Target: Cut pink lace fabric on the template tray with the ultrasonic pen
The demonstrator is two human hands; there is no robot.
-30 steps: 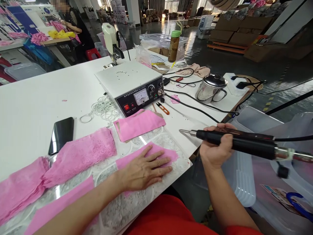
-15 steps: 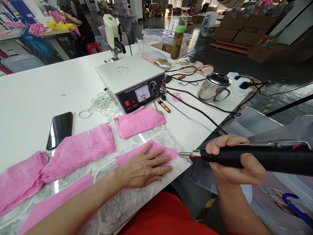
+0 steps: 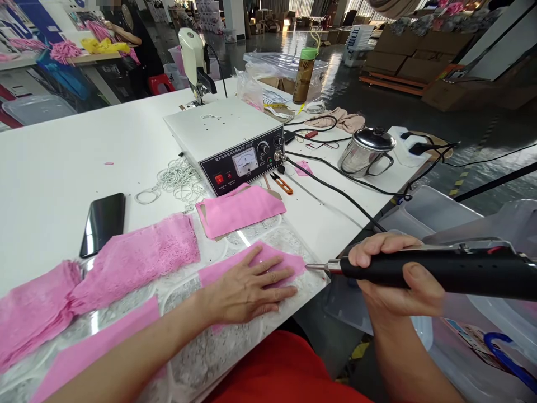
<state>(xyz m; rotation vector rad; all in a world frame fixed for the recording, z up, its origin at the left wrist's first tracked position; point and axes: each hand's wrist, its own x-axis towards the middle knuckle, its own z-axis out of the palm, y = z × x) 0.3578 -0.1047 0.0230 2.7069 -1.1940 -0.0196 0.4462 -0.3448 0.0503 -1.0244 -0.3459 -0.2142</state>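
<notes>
My left hand lies flat with fingers spread on a pink fabric piece, pressing it against a clear sheet over a mottled grey board. In my right hand is a black ultrasonic welding gun. Its thin metal tip touches the right corner of that fabric. Behind sit stacked pink pieces with brownish card showing at their edges. Folded pink lace fabric lies to the left, and another flat pink piece is partly covered by my left forearm.
A control box with a dial stands behind, its cable running to the gun. Nearby are orange snips, a phone, white elastic loops, a metal mug and a bottle. Plastic bins stand right of the table edge.
My right hand and the gun have shifted very slightly left, the tip staying at the fabric's corner. My left hand stays in place on the fabric.
</notes>
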